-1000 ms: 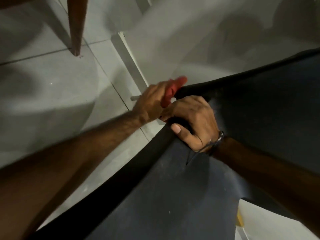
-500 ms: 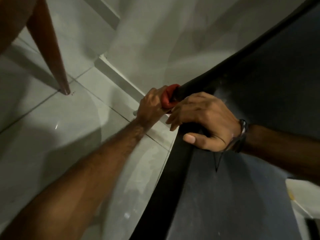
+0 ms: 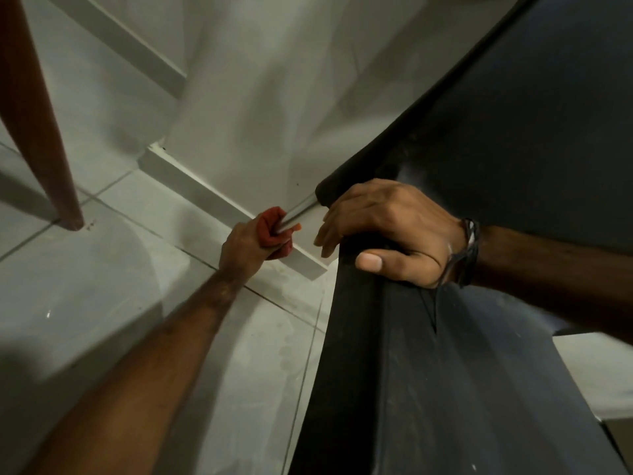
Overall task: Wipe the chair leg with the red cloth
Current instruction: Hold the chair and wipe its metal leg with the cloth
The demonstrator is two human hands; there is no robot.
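Note:
A thin grey metal chair leg (image 3: 301, 209) runs down from under the corner of a black chair seat (image 3: 445, 371). My left hand (image 3: 248, 248) is closed around the leg with the red cloth (image 3: 272, 228) wrapped between palm and metal. Only a short stretch of the leg shows, between the cloth and the seat. My right hand (image 3: 387, 231) grips the seat's corner edge, thumb on top, with a dark band on the wrist.
A brown wooden furniture leg (image 3: 44, 149) stands on the pale tiled floor (image 3: 102, 286) at the left. A white skirting board (image 3: 212, 204) and white wall (image 3: 274, 97) run close behind the chair leg.
My left hand has slid the red cloth down the chair leg, away from the seat corner, baring a stretch of metal. My right hand keeps its grip on the seat.

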